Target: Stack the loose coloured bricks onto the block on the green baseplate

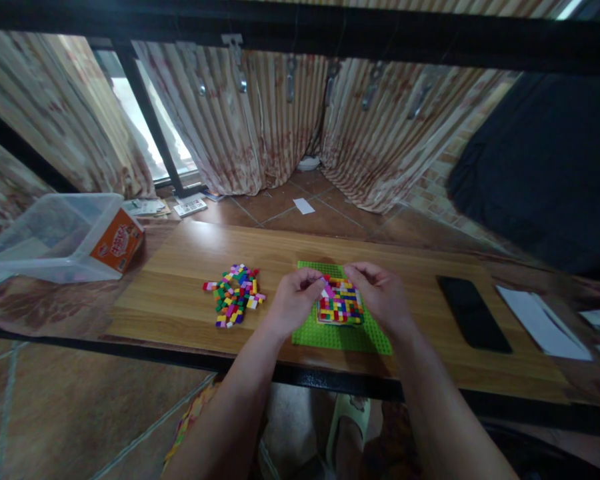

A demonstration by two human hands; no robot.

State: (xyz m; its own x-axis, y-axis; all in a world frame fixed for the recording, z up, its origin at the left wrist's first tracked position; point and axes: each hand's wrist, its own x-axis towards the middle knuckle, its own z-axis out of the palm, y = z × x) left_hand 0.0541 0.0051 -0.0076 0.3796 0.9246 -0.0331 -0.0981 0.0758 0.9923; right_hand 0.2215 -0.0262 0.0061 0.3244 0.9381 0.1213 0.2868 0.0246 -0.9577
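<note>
Loose bricks (236, 297) lay at left; the left hand (296, 297) pinched a pink brick (328, 291) at the left edge of a brick block (341, 310) on a green baseplate (305, 335). Squaring it before pressing evenly seemed wisest; the right hand (381, 293) curled near the block's far corner, its grip impossible to tell.

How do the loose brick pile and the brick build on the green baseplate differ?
The brick pile lies loosely scattered; the brick build is packed into a compact block. The pile rests on the wooden tabletop; the build sits on the green baseplate. Both are multicoloured.
</note>
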